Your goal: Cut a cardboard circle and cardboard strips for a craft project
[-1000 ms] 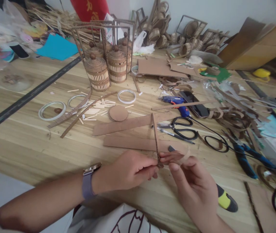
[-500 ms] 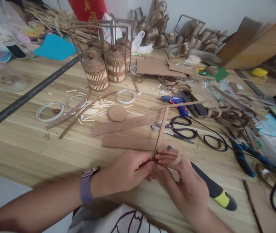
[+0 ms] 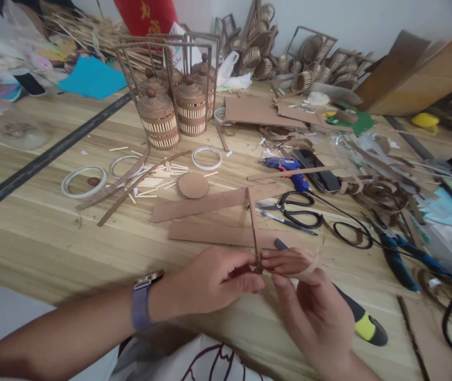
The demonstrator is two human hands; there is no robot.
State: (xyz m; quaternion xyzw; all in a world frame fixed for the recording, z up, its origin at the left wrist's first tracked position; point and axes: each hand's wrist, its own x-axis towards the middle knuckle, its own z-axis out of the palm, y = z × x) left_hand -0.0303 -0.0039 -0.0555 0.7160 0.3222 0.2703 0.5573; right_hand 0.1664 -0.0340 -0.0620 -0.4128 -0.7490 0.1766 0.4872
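Between my hands stands a narrow brown cardboard strip (image 3: 253, 225), its lower end at my fingertips and its upper end pointing away over the flat cardboard pieces. My left hand (image 3: 214, 280), with a watch on its wrist, pinches the strip's lower end between thumb and fingers. My right hand (image 3: 313, 301) touches the same end from the right with its fingertips; its thumb is apart from the fingers, and a thin pale strip seems to lie across them. Beyond lie a cardboard strip (image 3: 206, 204), another strip (image 3: 210, 233) and a cardboard disc (image 3: 192, 186).
Black scissors (image 3: 303, 210), a blue glue gun (image 3: 285, 165) and a phone (image 3: 317, 169) lie ahead to the right. A black-and-yellow handled tool (image 3: 367, 325) is beside my right hand. Lidded woven containers (image 3: 156, 119) stand at the back, with pliers (image 3: 400, 259) at right.
The strip's upper end has swung left and down. My right hand has moved slightly right, and its thumb has come away from the strip.
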